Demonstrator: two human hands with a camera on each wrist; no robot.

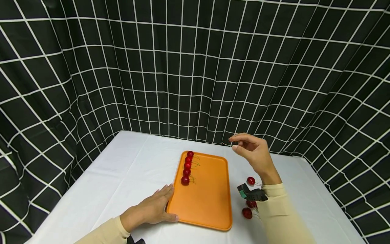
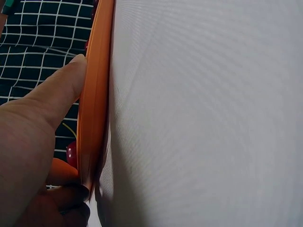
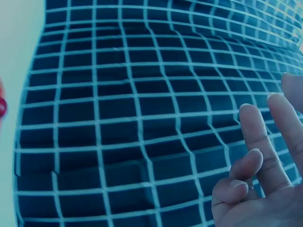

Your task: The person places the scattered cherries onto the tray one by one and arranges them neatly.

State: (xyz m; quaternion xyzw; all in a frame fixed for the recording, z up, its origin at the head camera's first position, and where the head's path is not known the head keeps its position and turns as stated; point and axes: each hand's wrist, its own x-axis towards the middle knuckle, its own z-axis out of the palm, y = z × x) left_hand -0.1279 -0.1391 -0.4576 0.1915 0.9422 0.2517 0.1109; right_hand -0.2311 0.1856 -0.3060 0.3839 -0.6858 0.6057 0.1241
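On the orange tray (image 1: 210, 196), several dark red cherries (image 1: 187, 165) stand in a row along the left edge, their thin stems pointing right. My left hand (image 1: 153, 206) rests against the tray's near left corner, fingers stretched along the left side and thumb on the front rim. In the left wrist view the thumb (image 2: 64, 85) lies against the tray's rim (image 2: 93, 104). Raised past the tray's right side, my right hand (image 1: 253, 150) holds nothing; its thumb and forefinger are bent toward each other with a gap. In the right wrist view its fingers (image 3: 265, 146) are loosely bent.
More stemmed cherries (image 1: 247, 213) lie on the white tablecloth (image 1: 128, 169) right of the tray, partly hidden by the right wrist strap (image 1: 252, 193) and sleeve. A black curtain with a white grid (image 1: 182, 67) surrounds the table's back and sides.
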